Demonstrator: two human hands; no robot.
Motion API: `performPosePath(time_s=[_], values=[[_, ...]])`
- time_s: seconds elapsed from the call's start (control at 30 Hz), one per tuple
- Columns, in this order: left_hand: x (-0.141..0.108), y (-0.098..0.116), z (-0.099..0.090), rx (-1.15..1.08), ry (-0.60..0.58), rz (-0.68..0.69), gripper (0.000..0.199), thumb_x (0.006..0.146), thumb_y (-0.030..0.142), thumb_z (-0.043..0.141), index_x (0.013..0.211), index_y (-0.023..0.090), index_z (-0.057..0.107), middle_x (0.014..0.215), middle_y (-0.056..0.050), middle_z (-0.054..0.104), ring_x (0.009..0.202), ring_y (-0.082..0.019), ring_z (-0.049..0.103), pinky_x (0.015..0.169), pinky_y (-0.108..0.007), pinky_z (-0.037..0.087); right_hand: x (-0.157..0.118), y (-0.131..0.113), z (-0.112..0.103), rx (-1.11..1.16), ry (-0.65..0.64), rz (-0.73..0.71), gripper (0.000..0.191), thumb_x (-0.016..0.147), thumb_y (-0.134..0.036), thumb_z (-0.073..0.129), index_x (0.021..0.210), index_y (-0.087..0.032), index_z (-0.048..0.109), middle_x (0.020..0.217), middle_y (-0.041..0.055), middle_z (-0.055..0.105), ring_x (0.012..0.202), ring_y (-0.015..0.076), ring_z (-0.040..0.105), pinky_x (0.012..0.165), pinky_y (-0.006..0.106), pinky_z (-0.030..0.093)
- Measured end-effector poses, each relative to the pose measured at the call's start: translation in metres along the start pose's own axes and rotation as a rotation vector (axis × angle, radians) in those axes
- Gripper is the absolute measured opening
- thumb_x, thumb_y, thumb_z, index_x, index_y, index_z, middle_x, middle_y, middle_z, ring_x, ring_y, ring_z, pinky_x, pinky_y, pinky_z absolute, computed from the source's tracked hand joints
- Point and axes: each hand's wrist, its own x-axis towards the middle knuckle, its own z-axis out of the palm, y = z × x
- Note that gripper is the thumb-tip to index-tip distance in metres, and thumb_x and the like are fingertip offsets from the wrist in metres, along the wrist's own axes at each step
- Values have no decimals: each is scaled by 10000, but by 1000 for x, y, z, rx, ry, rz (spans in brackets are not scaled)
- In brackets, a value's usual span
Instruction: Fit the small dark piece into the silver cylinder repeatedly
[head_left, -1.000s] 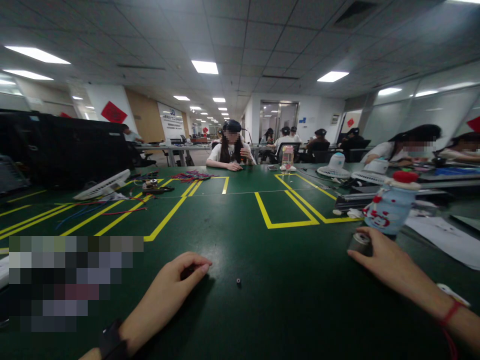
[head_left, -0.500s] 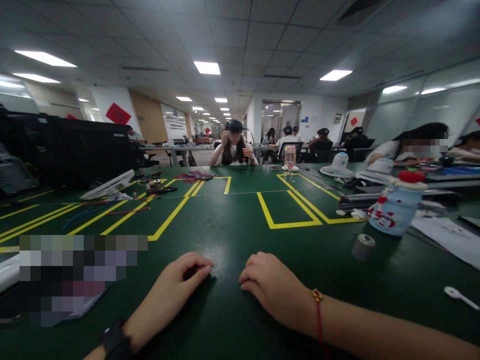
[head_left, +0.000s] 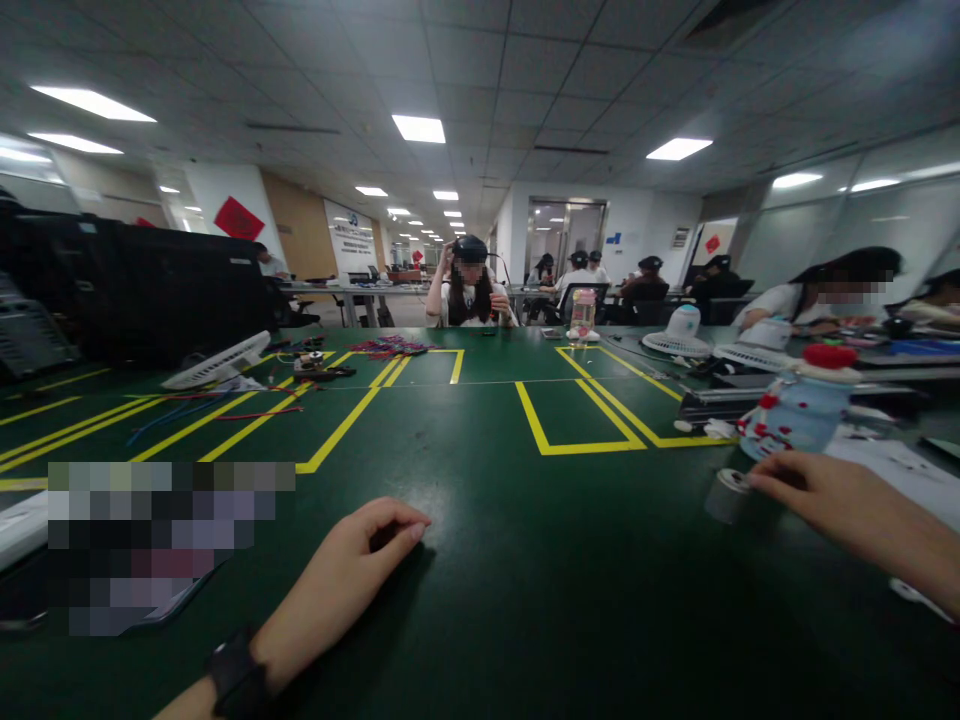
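Note:
My left hand (head_left: 364, 560) rests on the green tabletop (head_left: 525, 600), its thumb and index finger bent together at the tips. Nothing shows between them. A dark band (head_left: 238, 672) circles that wrist. On the right, my right hand (head_left: 829, 490) has its fingertips pinched at the right rim of a small grey spool of wire (head_left: 726, 500), which stands upright on the table. How far the fingers reach around it is hidden. Just behind that hand stands a light blue bottle (head_left: 799, 415) with a red top.
A pixelated item (head_left: 169, 550) lies at the near left. Farther back are a white fan (head_left: 217, 362), a bundle of coloured wires (head_left: 390, 346) and yellow tape lines (head_left: 592, 449). A white spoon-like piece (head_left: 911, 592) lies partly under my right forearm. A person (head_left: 471, 290) sits opposite.
My right hand has moved from the middle of the table out to the right and reached the spool. My left hand has stayed in place.

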Motion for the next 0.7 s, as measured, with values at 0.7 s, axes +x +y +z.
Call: performPosePath(time_s=[0.7], values=[[-1,1,0,2,-2,-13,314,849,454,491,918,224,694,923,-31,699,878,-241,637,790,-347,480,2,-9,10,203,37,-121,371,828,-469,487,926,-195,717,1000,139,666,871,237,635,732,350,443]])
